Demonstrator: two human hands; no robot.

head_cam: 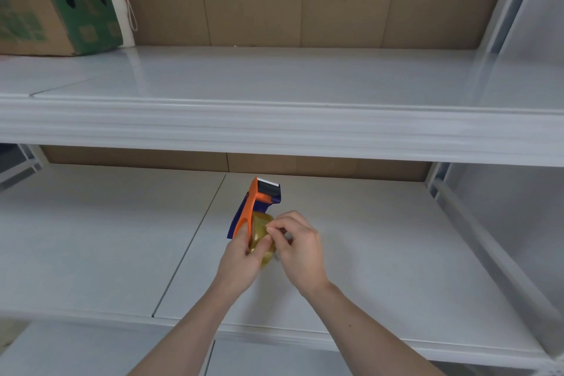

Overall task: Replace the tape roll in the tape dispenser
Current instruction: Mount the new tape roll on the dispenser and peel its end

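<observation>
Here, in the head view, the left hand (241, 256) is gripping the orange tape dispenser (254, 207) and its yellowish tape roll (259, 233) above the lower white shelf (91, 238). The right hand (300, 249) is pinching at the roll's edge with narrow fingertips (270, 230). A cardboard box (52, 0) is sitting on the upper shelf (274, 79).

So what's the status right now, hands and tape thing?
Left hand grips dispenser. Right hand picks at tape roll, seated in it. Nothing in the way.
</observation>
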